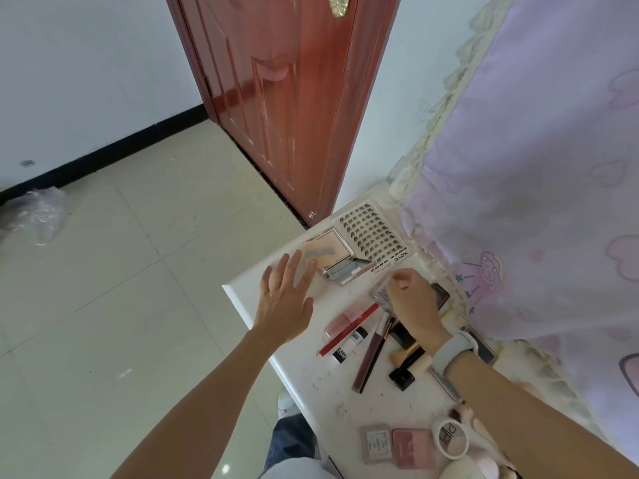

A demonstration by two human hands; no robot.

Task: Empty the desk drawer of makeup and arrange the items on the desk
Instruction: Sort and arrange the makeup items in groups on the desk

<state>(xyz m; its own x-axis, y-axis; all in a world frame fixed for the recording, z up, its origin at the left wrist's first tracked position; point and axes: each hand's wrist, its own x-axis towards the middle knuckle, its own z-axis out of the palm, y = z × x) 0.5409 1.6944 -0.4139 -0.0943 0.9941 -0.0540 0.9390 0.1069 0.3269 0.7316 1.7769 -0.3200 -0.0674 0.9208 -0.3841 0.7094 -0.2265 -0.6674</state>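
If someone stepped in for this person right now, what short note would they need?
Left hand: open, flat above the white desk corner, holding nothing.
Right hand: pinching a clear plastic case.
Already out: lash tray, open powder compact, red pencil, brushes, pink blush palette.
Left: set the case down, tidy the jumble. The drawer is out of view.

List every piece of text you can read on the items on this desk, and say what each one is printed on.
"XOYO": printed along the edge of the lash cluster tray.
Large dark letters on the round white compact: cut off, not surely readable.
Black-and-white tube: lettering too small to read.
Label on the grey square compact: blurred.
Clear case under the right hand: print unreadable.
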